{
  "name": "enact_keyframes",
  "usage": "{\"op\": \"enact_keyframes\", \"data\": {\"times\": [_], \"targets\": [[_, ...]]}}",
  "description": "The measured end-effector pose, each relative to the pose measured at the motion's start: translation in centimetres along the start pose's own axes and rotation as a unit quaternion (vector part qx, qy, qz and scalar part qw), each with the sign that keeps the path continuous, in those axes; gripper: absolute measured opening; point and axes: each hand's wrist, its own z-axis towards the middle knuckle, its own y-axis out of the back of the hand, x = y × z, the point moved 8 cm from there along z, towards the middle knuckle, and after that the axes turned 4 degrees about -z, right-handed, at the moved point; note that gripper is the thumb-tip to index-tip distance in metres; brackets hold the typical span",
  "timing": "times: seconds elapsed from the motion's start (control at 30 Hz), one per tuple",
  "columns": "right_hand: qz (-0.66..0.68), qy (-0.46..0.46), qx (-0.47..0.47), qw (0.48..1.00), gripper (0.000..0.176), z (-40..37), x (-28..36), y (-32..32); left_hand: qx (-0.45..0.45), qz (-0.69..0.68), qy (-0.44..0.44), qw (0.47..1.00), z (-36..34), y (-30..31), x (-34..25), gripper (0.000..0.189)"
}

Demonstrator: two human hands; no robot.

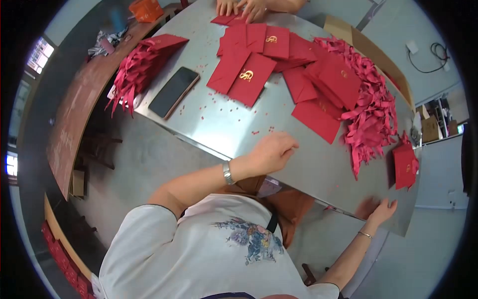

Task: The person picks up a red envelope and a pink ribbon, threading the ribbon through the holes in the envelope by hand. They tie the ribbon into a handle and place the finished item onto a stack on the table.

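My left hand [273, 151], with a watch on its wrist, is held over the front part of the metal table [234, 137]. Its fingers are curled in, and nothing shows in them. At the right end of the table, my right hand [383, 211] has its fingers apart and holds nothing. Just beyond it stands a small red paper bag [405, 167] with a gold mark and ribbon. Red envelope-like pieces with gold marks [252, 78] are spread beyond my left hand. More of them, with red ribbons [371, 122], form a heap to the right.
A phone [174, 92] lies near the left edge, beside a stack of red bags with ribbons [144, 65]. Tiny red bits dot the tabletop. Another person's hands [241, 9] touch red pieces at the far side. A cardboard box [368, 47] stands behind the heap.
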Motion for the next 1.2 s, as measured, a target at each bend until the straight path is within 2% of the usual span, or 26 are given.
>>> {"op": "enact_keyframes", "data": {"times": [0.13,0.2,0.43,0.5,0.53,0.6,0.67,0.7,0.77,0.8,0.83,0.87,0.93,1.03,1.13,1.2], "targets": [[-0.018,0.003,0.047,0.999,0.056,-2.7,0.4,0.1,-0.015,0.014,-0.02,1.0,-0.5,0.0,0.0,0.012],[-0.111,0.066,0.088,0.988,0.056,-3.5,1.3,-1.2,-0.022,0.007,-0.051,0.998,-0.4,0.1,-0.4,0.012],[-0.227,0.092,0.06,0.968,0.051,-4.7,3.4,-1.4,-0.03,-0.047,0.022,0.998,-0.7,0.2,0.9,0.01],[-0.217,0.094,0.056,0.97,0.05,-5.2,3.3,-1.3,-0.096,-0.048,-0.009,0.994,-0.5,1.6,0.4,0.011],[-0.206,0.1,0.051,0.972,0.049,-5.0,3.6,-1.4,-0.097,-0.049,-0.012,0.994,-0.2,2.2,0.4,0.011],[-0.213,0.101,0.053,0.97,0.048,-5.0,3.7,-1.5,-0.116,0.021,-0.074,0.99,0.3,4.6,-0.4,0.017],[-0.223,0.098,0.057,0.968,0.048,-5.3,3.8,-1.5,-0.123,0.155,-0.104,0.975,3.4,8.8,-0.6,0.024],[-0.227,0.103,0.058,0.967,0.047,-5.3,4.1,-1.6,-0.149,0.242,-0.124,0.951,5.2,10.3,1.2,0.031],[-0.231,0.1,0.056,0.966,0.046,-5.5,4.1,-1.7,-0.047,0.429,-0.059,0.9,9.3,12.8,4.7,0.054],[-0.226,0.104,0.06,0.967,0.045,-5.5,4.1,-1.8,0.032,0.48,-0.017,0.876,10.4,13.5,7.0,0.061],[-0.225,0.107,0.062,0.967,0.044,-5.5,3.9,-1.7,0.082,0.507,0.008,0.858,11.2,14.1,10.5,0.055],[-0.226,0.122,0.05,0.965,0.044,-5.5,3.9,-1.6,0.167,0.435,0.079,0.881,11.8,14.6,12.3,0.063],[-0.23,0.12,0.044,0.965,0.043,-5.9,4.9,-1.4,0.188,0.466,0.062,0.862,12.4,15.3,13.1,0.07],[-0.134,0.04,0.063,0.988,0.043,-5.4,3.0,-1.4,0.174,0.482,0.069,0.856,12.9,15.9,12.1,0.07],[-0.098,0.112,0.018,0.989,0.042,-6.4,6.7,-1.0,0.149,0.458,0.046,0.875,12.8,17.1,11.5,0.074],[-0.069,0.189,0.048,0.978,0.042,-8.0,12.2,-2.8,0.136,0.443,0.05,0.885,12.8,18.4,11.8,0.063]]}}
